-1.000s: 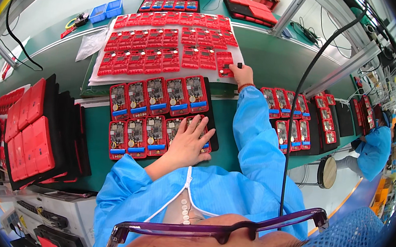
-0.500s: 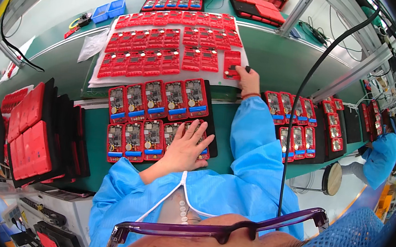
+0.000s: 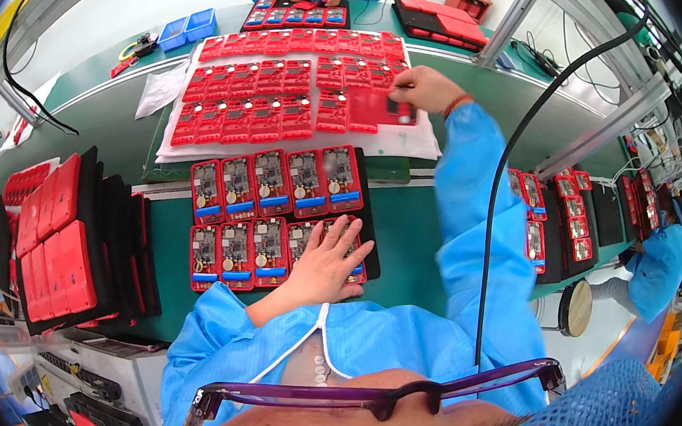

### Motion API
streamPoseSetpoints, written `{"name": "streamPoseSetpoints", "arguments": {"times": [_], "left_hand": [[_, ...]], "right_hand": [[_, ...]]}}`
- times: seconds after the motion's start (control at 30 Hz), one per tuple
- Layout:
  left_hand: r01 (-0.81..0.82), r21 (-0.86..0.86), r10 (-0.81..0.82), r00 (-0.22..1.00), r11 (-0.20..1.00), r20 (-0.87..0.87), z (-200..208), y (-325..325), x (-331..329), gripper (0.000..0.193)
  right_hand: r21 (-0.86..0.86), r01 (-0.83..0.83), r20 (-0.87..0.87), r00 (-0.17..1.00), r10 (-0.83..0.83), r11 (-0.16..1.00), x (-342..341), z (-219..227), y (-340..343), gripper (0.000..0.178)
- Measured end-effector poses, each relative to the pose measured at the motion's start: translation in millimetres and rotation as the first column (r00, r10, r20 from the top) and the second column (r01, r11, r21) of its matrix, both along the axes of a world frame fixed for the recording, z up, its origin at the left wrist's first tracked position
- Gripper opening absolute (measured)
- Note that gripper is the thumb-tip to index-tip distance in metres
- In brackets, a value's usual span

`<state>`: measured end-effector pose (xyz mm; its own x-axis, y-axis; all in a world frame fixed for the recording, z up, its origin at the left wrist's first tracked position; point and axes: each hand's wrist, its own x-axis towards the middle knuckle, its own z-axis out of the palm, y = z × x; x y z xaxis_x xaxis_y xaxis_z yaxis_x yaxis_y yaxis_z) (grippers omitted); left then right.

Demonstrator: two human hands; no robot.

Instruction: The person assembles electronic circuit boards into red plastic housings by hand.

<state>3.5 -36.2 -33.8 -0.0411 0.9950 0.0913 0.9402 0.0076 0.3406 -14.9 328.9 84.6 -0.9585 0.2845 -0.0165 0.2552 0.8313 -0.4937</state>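
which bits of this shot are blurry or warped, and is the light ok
Head view: the right hand looks soft and the red part by it is smeared, probably from motion; head view: the left hand is fairly crisp; head view: the green bench seems to bow, and the corners go black; head view: light is bright, without hard shadows.

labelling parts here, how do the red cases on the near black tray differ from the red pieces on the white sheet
The red cases on the black tray have blue strips; the red pieces on the white sheet show none. The red cases lie in two rows, the red pieces in three. The left hand rests on the red cases, while the right hand is at the right side of the red pieces. Both are red, in rows.
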Motion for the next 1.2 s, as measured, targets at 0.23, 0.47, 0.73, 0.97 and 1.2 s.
{"name": "streamPoseSetpoints", "arguments": {"times": [0.23, 0.47, 0.73, 0.97, 1.2], "left_hand": [[0.012, 0.039, -0.013, 0.999, 0.999, 0.030, -4, 3, -4, 0.083], [-0.002, 0.022, 0.001, 0.998, 1.000, 0.063, 0, 2, -5, 0.084], [0.014, 0.029, -0.016, 0.997, 0.999, 0.071, -3, 3, -4, 0.085], [-0.002, 0.008, 0.001, 0.998, 1.000, 0.060, 2, 3, -5, 0.085], [0.004, 0.029, -0.005, 0.999, 1.000, 0.037, 0, 5, -3, 0.084]], "right_hand": [[0.505, -0.329, 0.467, 0.882, 0.068, 0.798, -20, -16, -3, 0.018], [0.372, 0.245, -0.299, 0.945, -0.134, 0.895, -9, -49, 13, 0.023], [-0.157, 0.692, -0.366, 0.622, -0.692, 0.704, 38, -122, -34, 0.036], [-0.949, 0.155, -0.182, 0.443, -0.878, 0.275, 59, -95, -31, 0.028], [-0.983, 0.036, -0.155, 0.377, -0.913, 0.182, 79, -78, -29, 0.027]]}}
